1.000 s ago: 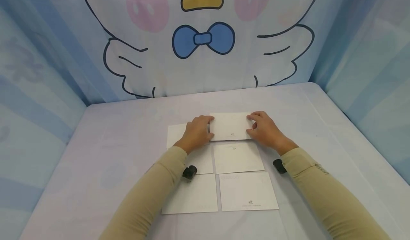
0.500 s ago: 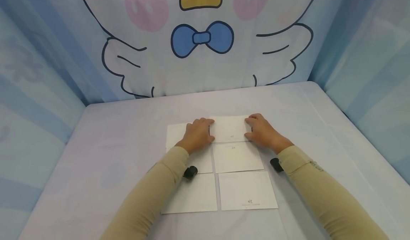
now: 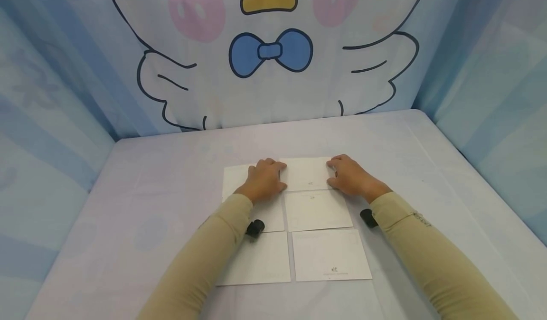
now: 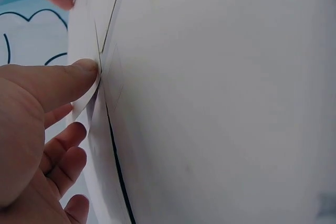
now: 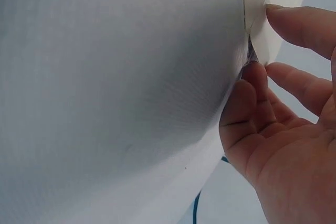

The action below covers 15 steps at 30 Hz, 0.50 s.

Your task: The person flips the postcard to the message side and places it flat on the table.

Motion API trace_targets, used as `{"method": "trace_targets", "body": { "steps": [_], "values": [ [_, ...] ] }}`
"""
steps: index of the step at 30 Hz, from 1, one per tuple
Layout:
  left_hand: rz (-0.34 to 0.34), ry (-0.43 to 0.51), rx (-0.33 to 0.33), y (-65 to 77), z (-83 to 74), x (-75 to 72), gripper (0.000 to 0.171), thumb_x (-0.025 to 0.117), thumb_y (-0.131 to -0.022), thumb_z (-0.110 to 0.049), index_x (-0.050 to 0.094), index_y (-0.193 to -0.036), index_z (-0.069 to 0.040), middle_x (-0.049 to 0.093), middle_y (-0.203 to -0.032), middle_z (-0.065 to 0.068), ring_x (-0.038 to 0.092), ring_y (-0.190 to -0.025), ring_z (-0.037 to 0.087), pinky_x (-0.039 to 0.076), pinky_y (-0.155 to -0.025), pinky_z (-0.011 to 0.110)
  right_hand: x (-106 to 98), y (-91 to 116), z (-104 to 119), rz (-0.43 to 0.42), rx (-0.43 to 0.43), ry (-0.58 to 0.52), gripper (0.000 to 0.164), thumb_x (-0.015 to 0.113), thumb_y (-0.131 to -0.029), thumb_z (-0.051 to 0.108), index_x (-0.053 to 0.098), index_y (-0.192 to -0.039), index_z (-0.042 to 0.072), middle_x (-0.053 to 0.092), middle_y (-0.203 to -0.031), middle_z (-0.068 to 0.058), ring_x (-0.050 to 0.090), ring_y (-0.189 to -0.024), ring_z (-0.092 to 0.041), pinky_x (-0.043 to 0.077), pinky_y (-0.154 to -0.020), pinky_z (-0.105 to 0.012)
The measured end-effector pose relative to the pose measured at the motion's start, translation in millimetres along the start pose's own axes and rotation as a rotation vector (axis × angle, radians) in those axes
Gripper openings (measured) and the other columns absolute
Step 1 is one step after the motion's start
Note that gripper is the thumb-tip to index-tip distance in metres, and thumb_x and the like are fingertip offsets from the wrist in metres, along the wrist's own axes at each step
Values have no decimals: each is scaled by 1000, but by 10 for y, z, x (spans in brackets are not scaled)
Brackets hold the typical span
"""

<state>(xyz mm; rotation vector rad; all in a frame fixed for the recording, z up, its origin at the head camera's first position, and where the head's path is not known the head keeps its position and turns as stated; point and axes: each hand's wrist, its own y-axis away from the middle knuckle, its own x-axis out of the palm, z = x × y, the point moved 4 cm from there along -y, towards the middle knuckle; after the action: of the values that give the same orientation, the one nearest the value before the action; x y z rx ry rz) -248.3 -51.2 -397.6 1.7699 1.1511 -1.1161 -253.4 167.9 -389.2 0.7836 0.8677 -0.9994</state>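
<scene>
A white card (image 3: 306,174) with a small printed mark lies at the back right of a two-column layout. My left hand (image 3: 261,181) holds its left edge between thumb and finger, over the back left card (image 3: 234,180). On the opposite edge, my right hand (image 3: 352,177) grips the card with thumb and fingertip. In the left wrist view the left thumb (image 4: 79,77) touches the card's near corner, which is slightly raised. The right wrist view has the right hand (image 5: 294,129) at the other side, its lower fingers curled near the tabletop.
Below the held card lie a middle right card (image 3: 318,211) and a front right card (image 3: 331,254). The middle left card (image 3: 271,215) and front left card (image 3: 260,260) are partly covered by the left arm. A pale cloth (image 3: 149,206) covers the table; printed curtains (image 3: 273,97) enclose it.
Both hands have brought the held card down and slightly nearer, closing the gap to the middle right card. The other cards have stayed put.
</scene>
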Motion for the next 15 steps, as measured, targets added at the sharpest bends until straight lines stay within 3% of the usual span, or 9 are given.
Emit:
{"method": "trace_targets", "body": {
  "steps": [6,10,15],
  "values": [
    [4,-18,7,-1,22,6,56,73,-93,-33,55,-143,-15,50,-143,10,45,-128,30,37,-99,50,20,-6,-14,8,-12,8,53,59,-94,8,45,-140,-13,42,-144,-32,44,-131,-45,33,-110,-54],
    [-6,-15,12,10,19,8,55,73,-93,-32,56,-142,-15,55,-140,6,49,-121,27,38,-96,48,33,5,-7,2,2,5,52,58,-94,8,45,-141,-12,45,-143,-31,43,-133,-44,32,-111,-54],
    [-65,23,1,96,37,-44,59,73,-92,-38,54,-143,-17,56,-140,5,48,-124,29,37,-98,50,31,86,17,-41,-31,-4,48,58,-98,12,48,-141,-9,43,-147,-28,39,-137,-44,29,-112,-54]
  ]
}}
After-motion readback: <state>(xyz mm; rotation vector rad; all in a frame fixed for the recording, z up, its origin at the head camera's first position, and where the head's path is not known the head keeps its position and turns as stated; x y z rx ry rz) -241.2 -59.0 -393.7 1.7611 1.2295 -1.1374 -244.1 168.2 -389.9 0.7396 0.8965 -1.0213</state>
